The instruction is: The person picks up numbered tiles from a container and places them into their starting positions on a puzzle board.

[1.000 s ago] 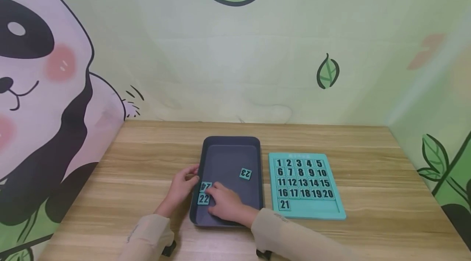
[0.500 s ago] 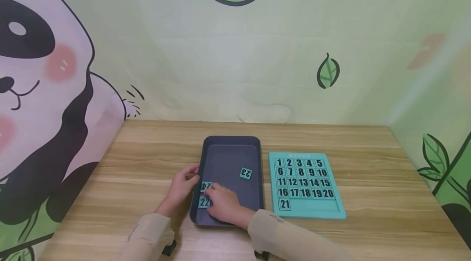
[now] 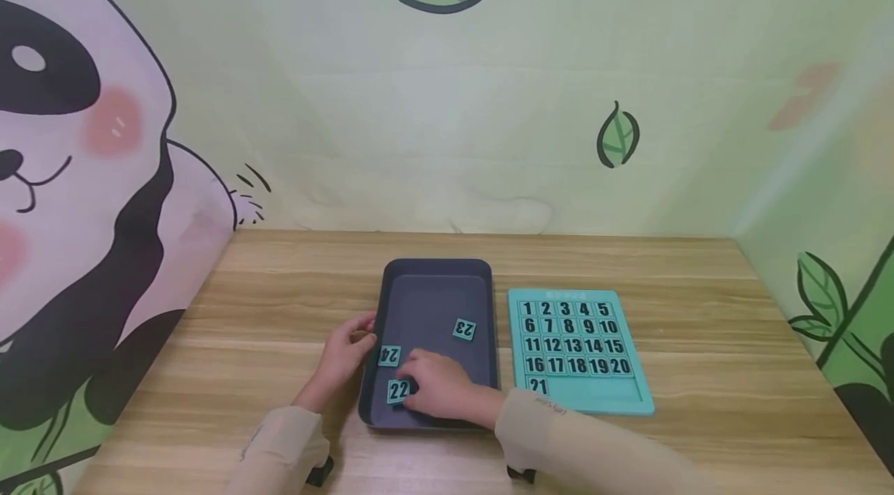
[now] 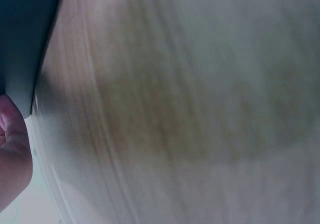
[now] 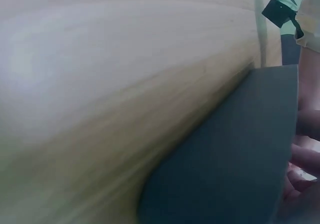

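A dark shallow tray (image 3: 440, 270) lies on the table, with three numbered tiles in it. My right hand (image 3: 440, 386) reaches in over the near part and pinches tile 22 (image 3: 398, 391) by its right side. Tile 24 (image 3: 389, 356), upside down, lies by the left wall, and tile 23 (image 3: 464, 329), also inverted, sits toward the right. With thumb and fingers, my left hand (image 3: 342, 359) holds the tray's left rim; its fingertips are partly hidden. In the left wrist view, bent fingers (image 4: 15, 129) meet the tray edge.
Right of the tray lies a turquoise number board (image 3: 594, 394) with rows of tiles from 1 to 21; my right sleeve (image 3: 552, 425) covers its lower left corner. A printed cloth backdrop (image 3: 335, 130) rises behind the wooden table (image 3: 719, 347).
My right hand has drawn tile 22 rightward and nearer, away from tile 24, which shows fully now. The left hand stays at the tray's rim. The head view has shifted slightly.
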A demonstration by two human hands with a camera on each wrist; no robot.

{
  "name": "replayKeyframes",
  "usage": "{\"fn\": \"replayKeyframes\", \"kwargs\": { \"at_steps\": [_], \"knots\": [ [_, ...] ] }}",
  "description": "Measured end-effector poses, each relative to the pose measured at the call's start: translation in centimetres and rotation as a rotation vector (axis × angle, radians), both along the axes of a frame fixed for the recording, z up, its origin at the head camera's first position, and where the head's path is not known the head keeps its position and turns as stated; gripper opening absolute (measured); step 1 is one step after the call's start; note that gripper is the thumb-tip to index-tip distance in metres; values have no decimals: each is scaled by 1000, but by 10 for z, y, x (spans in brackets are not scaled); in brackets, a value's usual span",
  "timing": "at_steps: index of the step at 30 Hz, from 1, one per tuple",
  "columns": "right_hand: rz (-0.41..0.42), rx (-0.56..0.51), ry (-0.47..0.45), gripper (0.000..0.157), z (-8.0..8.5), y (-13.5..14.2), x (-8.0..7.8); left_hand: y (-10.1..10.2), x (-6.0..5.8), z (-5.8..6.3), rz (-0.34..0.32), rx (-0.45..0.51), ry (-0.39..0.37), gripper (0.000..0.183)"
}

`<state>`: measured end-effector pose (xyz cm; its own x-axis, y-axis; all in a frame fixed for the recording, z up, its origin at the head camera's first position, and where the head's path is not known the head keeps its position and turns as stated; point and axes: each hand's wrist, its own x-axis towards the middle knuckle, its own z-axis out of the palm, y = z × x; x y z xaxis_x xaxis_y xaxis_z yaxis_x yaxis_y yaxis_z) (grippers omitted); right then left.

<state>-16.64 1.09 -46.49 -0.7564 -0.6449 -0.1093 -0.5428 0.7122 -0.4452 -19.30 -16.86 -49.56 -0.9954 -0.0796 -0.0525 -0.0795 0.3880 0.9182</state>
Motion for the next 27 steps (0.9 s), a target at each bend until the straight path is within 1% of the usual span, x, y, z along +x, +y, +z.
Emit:
{"fn": "replayKeyframes", "kwargs": {
  "at_steps": [1,2,4,10,15,21,27],
  "knots": [
    [7,5,-7,34,2,4,0,0,0,-1,2,1,0,39],
    [13,7,-5,34,3,8,0,-1,-2,-5,5,-6,3,39],
    [26,8,-2,33,5,17,0,-1,-2,-6,4,-13,6,39],
    [47,-5,20,32,13,45,1,-1,-2,-6,0,-26,20,38],
    [72,-22,46,32,21,67,1,-1,-2,-6,2,-38,16,38],
    [69,-58,4,32,28,94,-1,-1,0,-3,-8,-40,22,38],
    [51,-124,-49,31,28,124,-5,0,1,-1,-3,-39,8,38]
  ]
}}
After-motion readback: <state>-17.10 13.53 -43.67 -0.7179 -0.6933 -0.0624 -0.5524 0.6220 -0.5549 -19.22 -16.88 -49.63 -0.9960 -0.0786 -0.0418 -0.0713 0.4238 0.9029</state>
